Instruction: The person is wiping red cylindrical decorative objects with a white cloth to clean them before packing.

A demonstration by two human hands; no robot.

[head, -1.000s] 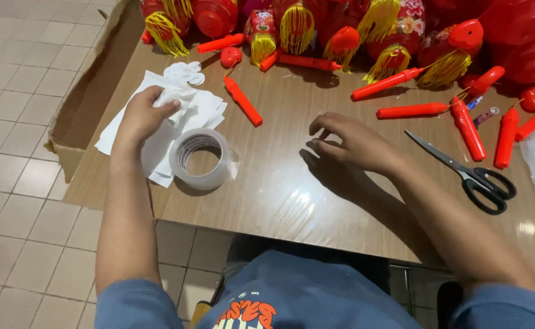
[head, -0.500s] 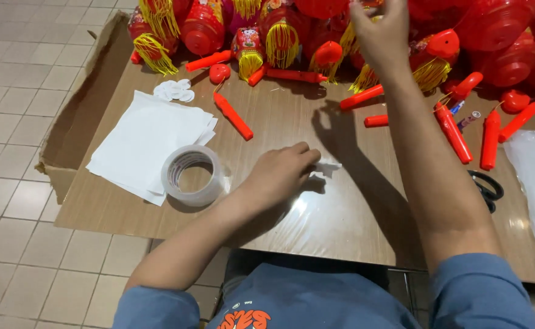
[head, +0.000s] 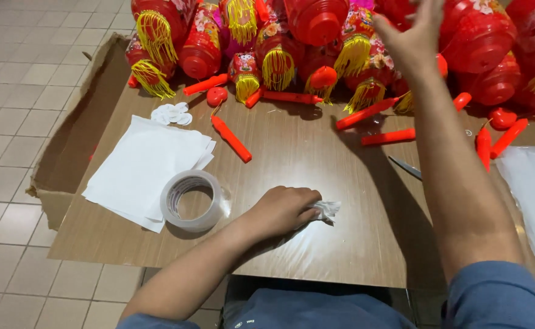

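Two hands | left hand (head: 283, 210) clamped on crumpled white paper (head: 327, 209); right hand (head: 412, 33) spread open at red lanterns (head: 316, 21)

L hand (head: 283, 210) curled low, knuckles up; R hand (head: 415, 33) raised, fingers spread.

1 head-worn view, steeply down and forward, close over the table (head: 316, 256).
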